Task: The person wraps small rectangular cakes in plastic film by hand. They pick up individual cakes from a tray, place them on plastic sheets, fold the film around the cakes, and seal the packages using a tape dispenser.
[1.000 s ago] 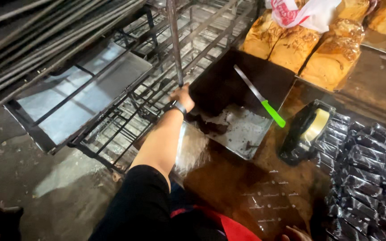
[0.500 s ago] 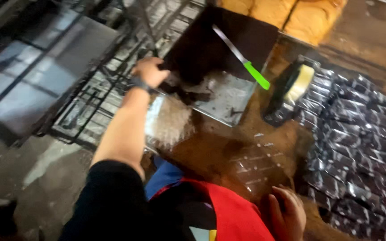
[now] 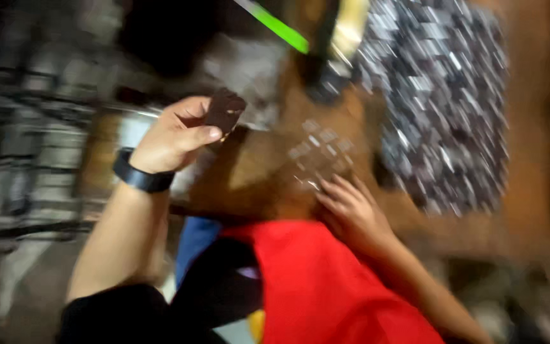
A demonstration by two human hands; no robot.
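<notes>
A small dark flat piece [image 3: 225, 109] is pinched in the left hand [image 3: 174, 135], long axis tilted up-right, while the right hand [image 3: 351, 213] is laid open-fingered on the brown table [image 3: 256, 178].

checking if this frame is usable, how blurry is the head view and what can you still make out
Head view: heavy motion blur, dim warm light. Left hand with the black wristband holding a dark flat piece reads best; right hand on the brown table is soft; the green handle and dark packets are streaked.
</notes>
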